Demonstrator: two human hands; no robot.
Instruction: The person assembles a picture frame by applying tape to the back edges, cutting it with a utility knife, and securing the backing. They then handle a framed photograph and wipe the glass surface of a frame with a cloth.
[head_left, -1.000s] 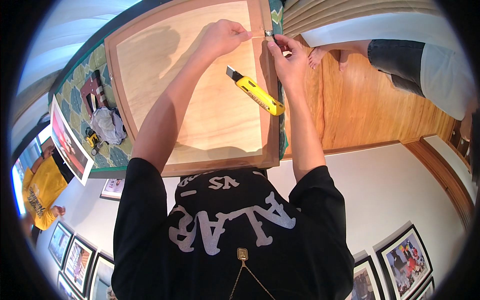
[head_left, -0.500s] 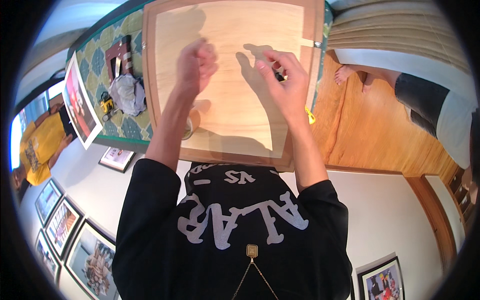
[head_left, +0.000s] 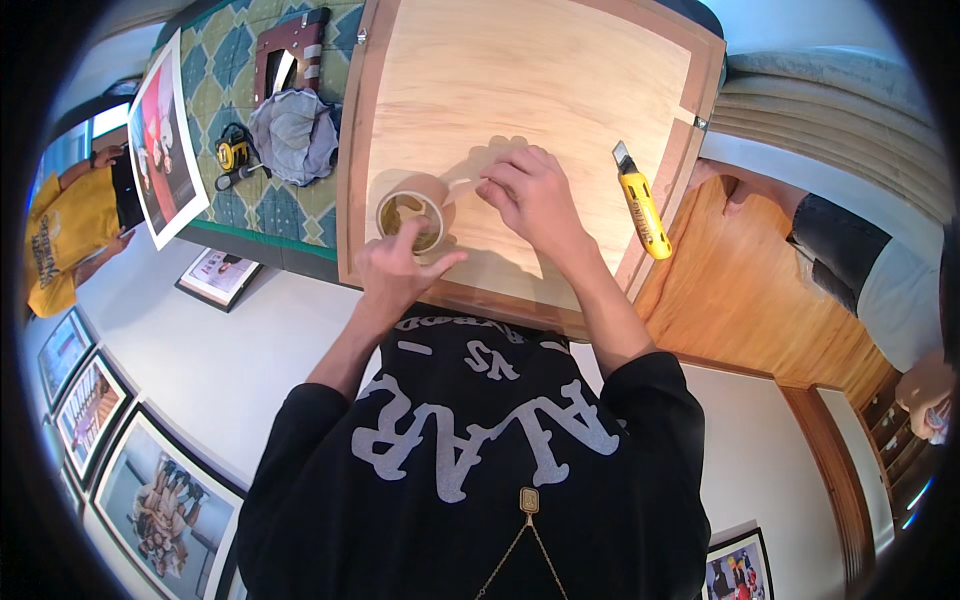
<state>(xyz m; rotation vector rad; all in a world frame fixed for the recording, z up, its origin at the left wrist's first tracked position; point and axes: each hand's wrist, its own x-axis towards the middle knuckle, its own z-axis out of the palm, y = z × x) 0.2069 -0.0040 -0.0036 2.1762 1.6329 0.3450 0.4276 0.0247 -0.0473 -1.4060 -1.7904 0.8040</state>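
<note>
A picture-frame back, a pale wood panel (head_left: pixel 520 60) with brown tape along its edges, lies before me. My left hand (head_left: pixel 395 272) is at its near left, thumb and index finger spread, the index fingertip over the opening of a roll of brown tape (head_left: pixel 442 196). My right hand (head_left: pixel 530 195) is above the panel just right of the roll, thumb and fingers pinched together. A pale strip may run from the roll to them, but I cannot make it out surely. A yellow utility knife (head_left: pixel 645 215) lies by the panel's right edge, blade showing.
On the patterned green cloth (head_left: pixel 300 215) at left are a crumpled grey cloth (head_left: pixel 295 135), a tape measure (head_left: pixel 233 150) and a brown frame (head_left: pixel 290 50). A photo print (head_left: pixel 165 150) overhangs its edge. One person (head_left: pixel 80 230) is at far left, another (head_left: pixel 900 280) at right.
My right hand has moved left, away from the utility knife, which now shows fully. My left hand has come down toward me to the tape roll. The view has shifted.
</note>
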